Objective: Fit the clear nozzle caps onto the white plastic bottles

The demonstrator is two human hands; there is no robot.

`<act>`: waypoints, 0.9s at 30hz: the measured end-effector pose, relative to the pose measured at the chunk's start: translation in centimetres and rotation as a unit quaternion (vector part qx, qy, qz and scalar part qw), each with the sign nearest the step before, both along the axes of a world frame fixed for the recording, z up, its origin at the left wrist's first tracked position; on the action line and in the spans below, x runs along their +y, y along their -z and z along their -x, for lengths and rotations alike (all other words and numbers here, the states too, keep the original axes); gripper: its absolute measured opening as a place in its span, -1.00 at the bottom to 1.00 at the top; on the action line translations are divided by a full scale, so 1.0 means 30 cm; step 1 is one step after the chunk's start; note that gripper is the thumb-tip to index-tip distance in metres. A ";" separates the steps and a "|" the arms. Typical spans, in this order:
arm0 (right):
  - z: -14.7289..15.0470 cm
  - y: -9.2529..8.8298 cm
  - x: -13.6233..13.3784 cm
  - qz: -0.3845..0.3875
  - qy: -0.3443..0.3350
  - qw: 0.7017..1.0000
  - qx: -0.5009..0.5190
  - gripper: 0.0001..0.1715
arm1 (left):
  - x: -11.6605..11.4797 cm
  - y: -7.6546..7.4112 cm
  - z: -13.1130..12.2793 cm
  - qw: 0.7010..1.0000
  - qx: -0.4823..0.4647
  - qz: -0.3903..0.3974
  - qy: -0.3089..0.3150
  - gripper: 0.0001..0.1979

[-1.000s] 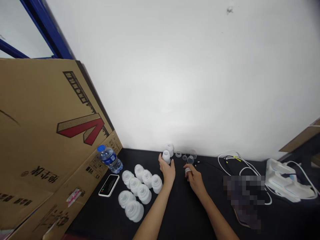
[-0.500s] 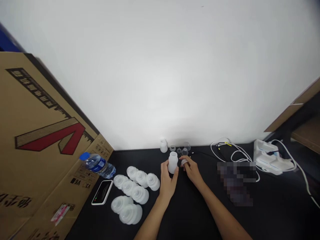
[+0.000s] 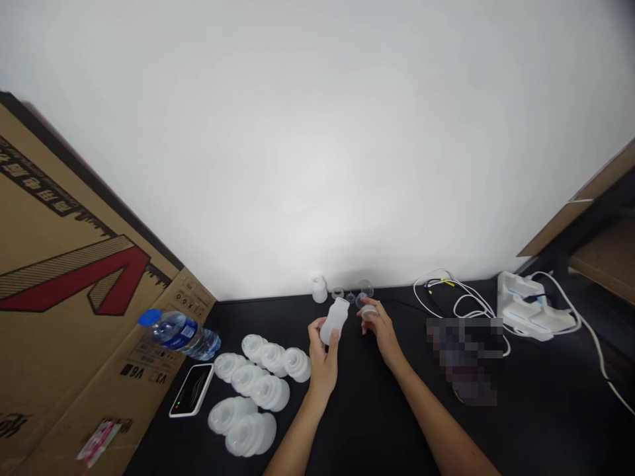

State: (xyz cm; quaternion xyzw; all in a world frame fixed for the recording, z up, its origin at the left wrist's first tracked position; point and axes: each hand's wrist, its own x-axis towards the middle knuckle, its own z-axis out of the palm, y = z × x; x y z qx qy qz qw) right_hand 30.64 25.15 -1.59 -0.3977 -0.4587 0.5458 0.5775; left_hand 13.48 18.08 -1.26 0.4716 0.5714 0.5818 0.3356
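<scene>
My left hand [image 3: 323, 350] is wrapped round a white baby bottle [image 3: 335, 318] with no cap on it, tilted to the right. In my right hand [image 3: 381, 330], just beside it and apart from it, the fingers pinch a translucent round cap [image 3: 369, 311]. Behind the hands, along the wall, stand a small white bottle [image 3: 319, 289], a translucent ring [image 3: 338, 292], a small clear part [image 3: 351, 297] and clear dome covers [image 3: 366, 287]. Several white bottles with clear domed tops [image 3: 266, 391] are grouped in rows left of my left hand.
A water bottle [image 3: 181, 334] leans by a cardboard box [image 3: 54, 258] at the left, with a white-framed device [image 3: 192, 390] in front. At the right lie white cables [image 3: 471, 305], a white charging dock [image 3: 533, 307] and a blurred dark item [image 3: 464, 363] on the black table [image 3: 377, 423].
The bottle in my left hand has gone from upright to tilted right. My right hand has turned the cap so that its round face shows more. The view has shifted slightly.
</scene>
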 end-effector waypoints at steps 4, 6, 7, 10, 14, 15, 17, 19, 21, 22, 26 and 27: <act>-0.001 0.013 0.014 0.013 -0.007 0.998 0.059 -0.34 | 0.016 0.002 -0.009 0.997 -0.080 0.011 0.006 -0.49; -0.004 0.015 0.015 0.007 0.012 0.999 0.030 -0.34 | 0.020 -0.001 -0.013 0.994 -0.111 0.007 0.019 -0.48; -0.005 0.015 0.015 0.004 0.019 1.000 0.012 -0.35 | 0.021 -0.002 -0.015 0.992 -0.123 0.005 0.023 -0.47; -0.005 0.010 0.015 -0.009 0.022 1.000 -0.017 -0.40 | 0.021 0.003 -0.022 0.990 -0.142 -0.007 0.009 -0.42; -0.002 0.002 0.015 -0.016 0.013 1.000 0.006 -0.41 | 0.029 0.018 -0.027 0.988 -0.151 -0.015 -0.030 -0.38; -0.002 0.001 0.015 -0.015 0.012 1.000 0.011 -0.41 | 0.032 0.020 -0.026 0.987 -0.155 -0.015 -0.038 -0.38; -0.003 -0.003 0.015 -0.012 0.010 1.000 0.011 -0.43 | 0.038 0.019 -0.025 0.985 -0.163 -0.016 -0.054 -0.39; -0.004 -0.005 0.015 -0.013 0.004 1.000 0.002 -0.47 | 0.042 0.016 -0.023 0.985 -0.163 -0.019 -0.062 -0.40; -0.005 -0.005 0.014 -0.021 -0.006 1.000 -0.011 -0.50 | 0.043 0.013 -0.021 0.986 -0.156 -0.017 -0.061 -0.38; -0.005 -0.003 0.014 -0.029 -0.009 0.999 -0.019 -0.51 | 0.043 0.013 -0.020 0.986 -0.153 -0.015 -0.060 -0.37; -0.015 0.007 0.015 -0.066 -0.004 0.995 -0.072 -0.55 | 0.048 0.027 -0.014 0.986 -0.159 -0.009 -0.058 -0.32; -0.019 0.009 0.016 -0.068 -0.008 0.994 -0.083 -0.55 | 0.050 0.033 -0.012 0.985 -0.165 -0.009 -0.057 -0.32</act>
